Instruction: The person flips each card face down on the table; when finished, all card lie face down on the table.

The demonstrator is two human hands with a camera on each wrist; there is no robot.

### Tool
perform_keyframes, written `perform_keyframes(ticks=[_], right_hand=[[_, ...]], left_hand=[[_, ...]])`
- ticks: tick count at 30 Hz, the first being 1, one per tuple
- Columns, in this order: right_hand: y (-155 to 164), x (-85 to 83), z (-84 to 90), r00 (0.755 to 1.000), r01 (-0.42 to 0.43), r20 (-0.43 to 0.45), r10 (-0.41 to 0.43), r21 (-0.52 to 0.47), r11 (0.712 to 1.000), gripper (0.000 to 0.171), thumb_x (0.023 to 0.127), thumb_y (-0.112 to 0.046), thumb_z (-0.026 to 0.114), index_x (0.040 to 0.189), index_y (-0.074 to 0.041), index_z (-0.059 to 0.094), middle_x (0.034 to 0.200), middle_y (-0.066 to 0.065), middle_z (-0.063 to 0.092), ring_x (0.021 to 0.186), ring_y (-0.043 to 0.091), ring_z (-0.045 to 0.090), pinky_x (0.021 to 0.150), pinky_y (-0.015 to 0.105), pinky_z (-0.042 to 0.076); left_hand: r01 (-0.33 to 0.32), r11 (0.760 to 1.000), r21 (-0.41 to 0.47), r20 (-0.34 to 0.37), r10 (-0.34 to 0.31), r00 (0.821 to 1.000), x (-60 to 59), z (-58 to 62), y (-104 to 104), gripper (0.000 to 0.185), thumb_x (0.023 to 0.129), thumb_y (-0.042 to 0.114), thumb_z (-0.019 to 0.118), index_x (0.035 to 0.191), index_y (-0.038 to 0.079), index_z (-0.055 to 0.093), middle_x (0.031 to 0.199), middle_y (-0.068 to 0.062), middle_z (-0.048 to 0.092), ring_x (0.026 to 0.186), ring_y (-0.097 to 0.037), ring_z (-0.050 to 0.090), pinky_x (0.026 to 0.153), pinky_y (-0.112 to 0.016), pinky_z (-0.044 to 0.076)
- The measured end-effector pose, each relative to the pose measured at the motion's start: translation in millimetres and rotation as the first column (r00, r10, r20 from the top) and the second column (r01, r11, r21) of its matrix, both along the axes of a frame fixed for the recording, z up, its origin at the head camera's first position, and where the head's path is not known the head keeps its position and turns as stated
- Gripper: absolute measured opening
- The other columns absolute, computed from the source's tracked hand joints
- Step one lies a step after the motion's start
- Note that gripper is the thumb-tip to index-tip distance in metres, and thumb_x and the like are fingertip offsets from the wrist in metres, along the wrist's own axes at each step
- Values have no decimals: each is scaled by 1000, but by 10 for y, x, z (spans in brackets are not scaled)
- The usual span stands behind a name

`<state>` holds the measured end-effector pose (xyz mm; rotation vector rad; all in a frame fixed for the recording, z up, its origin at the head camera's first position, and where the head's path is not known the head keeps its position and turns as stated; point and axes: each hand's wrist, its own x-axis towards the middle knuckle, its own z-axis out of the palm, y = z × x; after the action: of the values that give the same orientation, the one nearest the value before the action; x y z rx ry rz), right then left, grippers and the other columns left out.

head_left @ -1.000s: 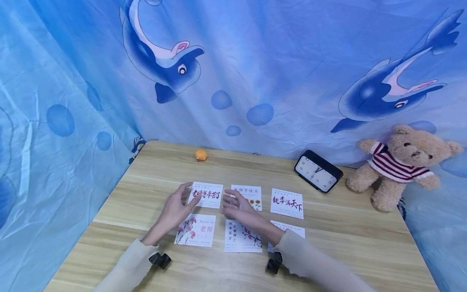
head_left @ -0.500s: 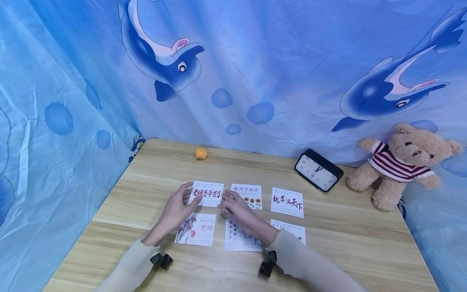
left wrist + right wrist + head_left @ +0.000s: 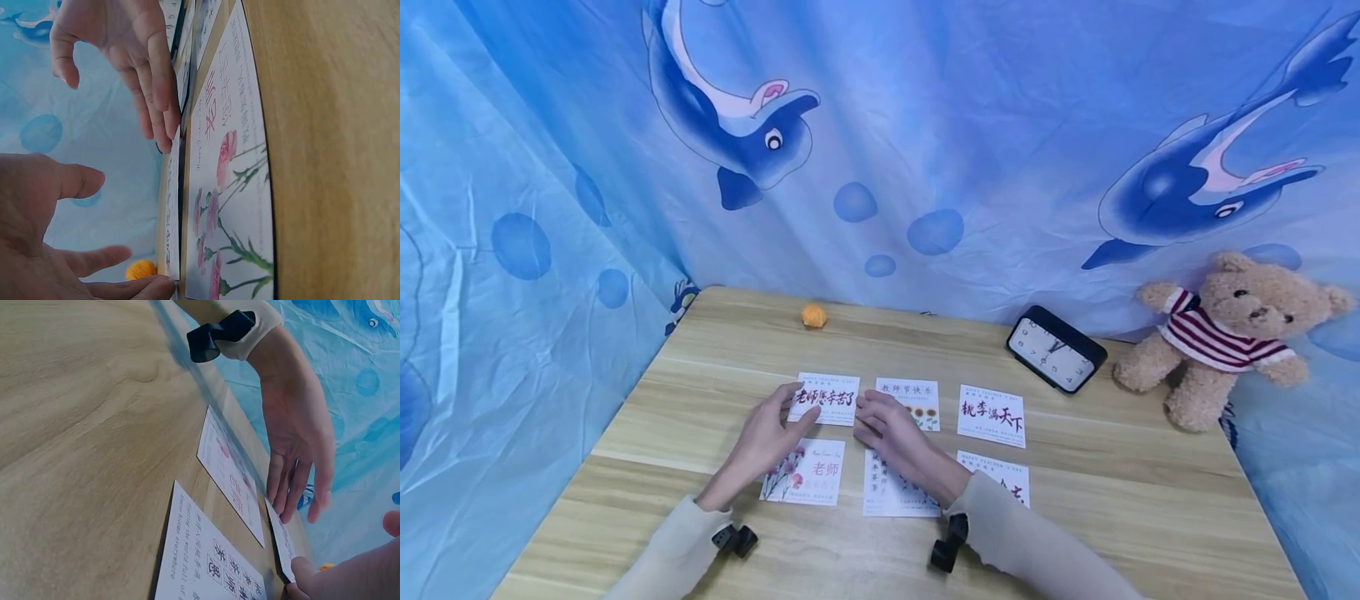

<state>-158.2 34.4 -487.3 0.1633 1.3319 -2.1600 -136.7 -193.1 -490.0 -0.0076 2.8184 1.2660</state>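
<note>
Both hands, L [image 3: 765,435] & R [image 3: 891,429], touching top-left card [image 3: 827,398].

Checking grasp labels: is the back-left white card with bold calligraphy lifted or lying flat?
Flat. The white calligraphy card lies on the wooden table; left hand and right hand fingertips touch its edges.

right hand [image 3: 891,429] shifted left, nearer left hand [image 3: 767,433]

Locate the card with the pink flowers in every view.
Head: the pink-flower card lies near the table's front edge, just right of the left hand.
Left wrist: it fills the centre, seen edge-on.
Right wrist: it lies mid-frame under the left hand.
Shared landmark: the small orange ball.
</note>
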Motion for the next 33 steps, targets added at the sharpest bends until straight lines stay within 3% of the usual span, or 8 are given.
perform_keyframes(ticks=[8, 16, 23, 28, 33], right_hand=[[27, -45, 45, 997, 22, -69, -19, 44, 999, 76, 96, -11, 57, 162, 1, 21, 161, 28, 41, 149, 42, 45, 126, 51, 39], [24, -102, 82, 994, -25, -102, 30, 51, 998, 58, 109, -21, 42, 160, 2, 26, 156, 29, 46, 143, 41, 51, 123, 51, 43], [-12, -149, 131, 986, -71, -145, 81, 72, 995, 51, 110, -30, 43, 152, -2, 45, 151, 25, 54, 124, 25, 66, 116, 46, 51], [-55, -175, 130, 985, -87, -144, 98, 76, 993, 51, 111, -32, 41, 151, -2, 47, 149, 25, 56, 121, 25, 68, 114, 44, 53], [-118, -200, 69, 984, -83, -148, 96, 94, 992, 45, 110, -23, 44, 150, 0, 48, 145, 24, 59, 115, 21, 70, 113, 44, 54]], left_hand=[[41, 995, -95, -64, -47, 997, 54, 13, 96, 53, 101, 40, 67, 141, 6, 60, 149, -22, 58, 141, -45, 51, 119, -65, 40], [50, 991, -127, -30, -54, 998, 76, 66, 192, 67, 102, 58, 57, 145, 7, 57, 148, -21, 59, 139, -45, 53, 117, -64, 41], [40, 990, -134, -46, -46, 998, 76, 117, 237, 73, 101, 66, 54, 144, 7, 58, 147, -20, 61, 136, -44, 57, 112, -60, 48], [33, 995, -91, -92, -41, 995, 69, 138, 255, 63, 100, 60, 60, 136, 9, 63, 138, -18, 68, 126, -40, 66, 103, -56, 57], [42, 998, 54, -131, -35, 991, 72, 177, 269, 45, 101, 47, 66, 129, 12, 67, 132, -18, 72, 113, -38, 74, 94, -51, 63]])
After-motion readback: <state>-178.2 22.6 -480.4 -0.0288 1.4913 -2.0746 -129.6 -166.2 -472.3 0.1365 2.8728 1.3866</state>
